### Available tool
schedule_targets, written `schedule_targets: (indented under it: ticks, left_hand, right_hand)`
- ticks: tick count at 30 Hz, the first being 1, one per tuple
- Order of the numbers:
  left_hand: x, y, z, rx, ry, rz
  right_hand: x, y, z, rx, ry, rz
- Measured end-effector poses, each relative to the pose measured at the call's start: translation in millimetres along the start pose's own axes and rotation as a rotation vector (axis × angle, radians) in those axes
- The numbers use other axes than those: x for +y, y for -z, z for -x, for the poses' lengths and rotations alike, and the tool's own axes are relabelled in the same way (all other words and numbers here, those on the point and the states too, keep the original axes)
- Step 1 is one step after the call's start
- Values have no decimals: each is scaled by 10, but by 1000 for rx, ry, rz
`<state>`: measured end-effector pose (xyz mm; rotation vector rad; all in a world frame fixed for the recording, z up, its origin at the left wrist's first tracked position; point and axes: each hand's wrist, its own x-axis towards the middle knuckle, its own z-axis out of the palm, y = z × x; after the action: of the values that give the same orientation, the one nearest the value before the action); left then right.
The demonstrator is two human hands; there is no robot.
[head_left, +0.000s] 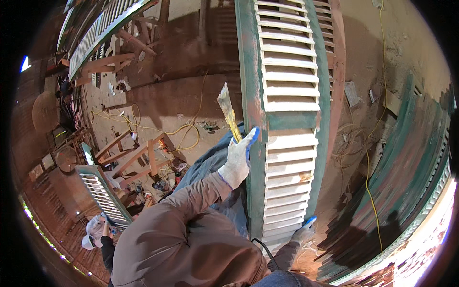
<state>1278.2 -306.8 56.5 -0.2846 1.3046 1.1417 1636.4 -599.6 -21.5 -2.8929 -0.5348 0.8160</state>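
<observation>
In front of me lies a long louvered shutter [255, 191] with a dark green, worn frame and pale slats. My left hand [238, 160], in a white glove with blue fingertips, is closed around the yellow handle of a scraper [231, 117]. Its flat, stained blade points up and away from me. The blue fingers of that hand also rest against the shutter's left side rail. At the near right edge of the same shutter, my right hand [302, 232], gloved alike, grips the rail; part of its fingers is hidden.
Beneath the shutter, a reddish-brown one [336, 71] juts out. Many green panels [406, 162] are stacked at right, crossed by a yellow cord [368, 189]. Left are wooden trestles [136, 158], another cord [184, 128], and a person in a pale cap [88, 241] beside another shutter [103, 191].
</observation>
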Motion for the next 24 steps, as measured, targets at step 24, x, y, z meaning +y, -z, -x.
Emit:
schedule_targets:
  ticks: [24]
  left_hand:
    - [-235, 515, 731, 261, -171, 255]
  right_hand:
    - [-526, 1505, -128, 616, 1046, 690]
